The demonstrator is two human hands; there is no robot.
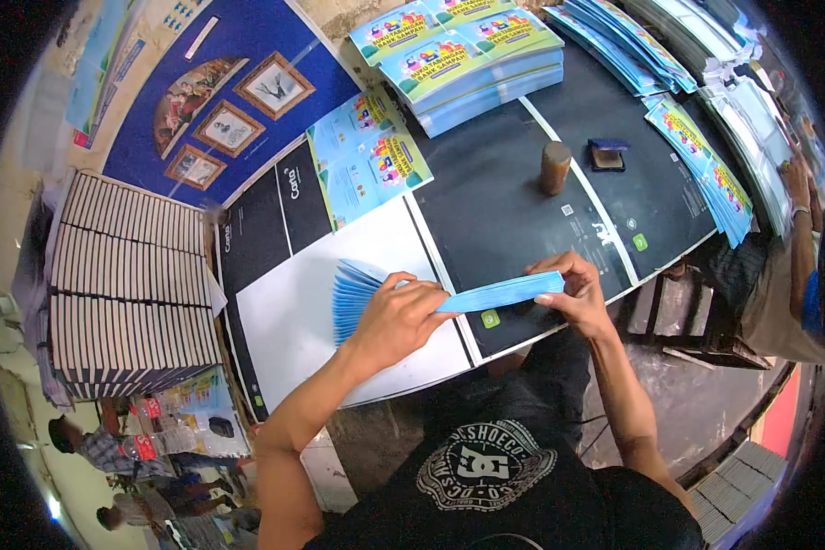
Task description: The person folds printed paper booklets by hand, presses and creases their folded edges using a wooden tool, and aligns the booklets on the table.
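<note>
Table (486, 183): black-topped, printed sheets (481, 60) stacked at rear. Above its near edge, a light-blue paper stack (502, 294) spans both hands. Left hand (396, 316): grip closed on the left end, knuckles up. Right hand (580, 291): thumb and fingertips pinching the right end. Forearms angle inward.

Bright, diffuse light is falling on white sheet (389, 261); faint soft shadows are greying it. Small bright light (55, 507) is glaring far below-left of sheet. Pale paper stacks (719, 41), far upper right of sheet, are washing out. Floor (692, 412) below-right is looking dimmer. Fisheye is bowing table (486, 229) edges; black vignette is ringing everything. Distant people (147, 511), below-left, are blurring.
</note>
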